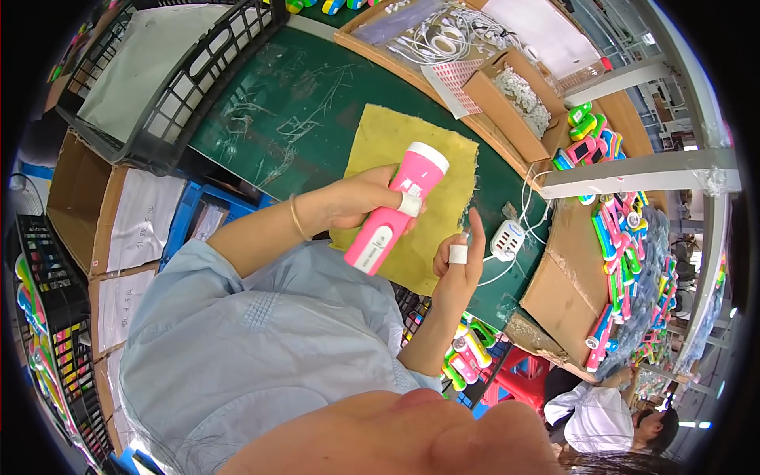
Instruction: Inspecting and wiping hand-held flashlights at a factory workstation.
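Note:
A pink flashlight with a white head rim and a white oval panel lies tilted in my left hand, whose thumb and fingers wrap round its middle. White tape covers that thumb. To the right, my right hand is raised beside the flashlight, apart from it. Its index finger points up, and the other fingers are curled in, with white tape round one digit. Something small and pale shows between these fingers, too small to name. Beneath both hands lies a yellow cloth on the green tabletop.
A white multi-port USB charger with white cables sits right of my right hand. Behind it stand a cardboard box of small white parts and a wooden tray of cables. A black crate stands left; colourful flashlights are piled right.

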`<move>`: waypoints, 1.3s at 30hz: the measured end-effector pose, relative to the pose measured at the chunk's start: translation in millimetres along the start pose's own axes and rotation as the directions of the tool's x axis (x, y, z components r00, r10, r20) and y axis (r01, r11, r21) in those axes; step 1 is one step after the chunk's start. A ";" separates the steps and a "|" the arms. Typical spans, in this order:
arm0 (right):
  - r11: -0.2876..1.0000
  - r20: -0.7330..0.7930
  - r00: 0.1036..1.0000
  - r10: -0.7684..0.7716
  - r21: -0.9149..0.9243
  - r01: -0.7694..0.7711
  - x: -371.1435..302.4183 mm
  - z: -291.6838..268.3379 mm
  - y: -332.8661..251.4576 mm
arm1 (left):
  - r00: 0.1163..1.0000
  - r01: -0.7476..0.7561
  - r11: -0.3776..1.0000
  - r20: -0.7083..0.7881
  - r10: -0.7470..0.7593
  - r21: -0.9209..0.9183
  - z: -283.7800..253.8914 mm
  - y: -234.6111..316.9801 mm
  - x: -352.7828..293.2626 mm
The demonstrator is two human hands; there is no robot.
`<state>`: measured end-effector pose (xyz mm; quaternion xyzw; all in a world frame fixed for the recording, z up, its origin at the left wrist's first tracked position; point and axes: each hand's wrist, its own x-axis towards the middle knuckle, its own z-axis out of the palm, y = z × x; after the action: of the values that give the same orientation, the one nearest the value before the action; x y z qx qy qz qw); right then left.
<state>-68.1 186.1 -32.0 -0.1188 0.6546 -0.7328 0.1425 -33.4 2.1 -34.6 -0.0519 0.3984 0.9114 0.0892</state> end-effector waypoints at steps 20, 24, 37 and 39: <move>0.989 -0.084 0.992 -0.093 -0.122 0.082 5.5 -15.3 4.8 | 0.814 -0.207 0.468 -0.114 0.570 0.859 -16.9 26.2 62.9; 0.999 -0.078 0.996 -0.034 -0.015 0.033 19.0 -15.1 17.2 | 0.758 0.097 0.308 -0.271 0.593 0.946 -27.2 21.9 85.7; 0.159 0.459 0.661 -0.593 -0.739 0.655 34.2 37.0 -7.8 | 0.980 -0.108 0.957 -0.135 0.149 0.270 -8.4 13.9 34.5; 0.142 0.472 0.635 -0.611 -0.725 0.674 41.6 37.6 -5.9 | 0.974 -0.095 0.932 -0.162 0.161 0.351 -1.3 17.9 31.9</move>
<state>-93.6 136.7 -22.4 -0.4625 0.8039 -0.2844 -0.2429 -68.2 -6.9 -27.9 -0.0953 0.5591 0.8236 -0.0010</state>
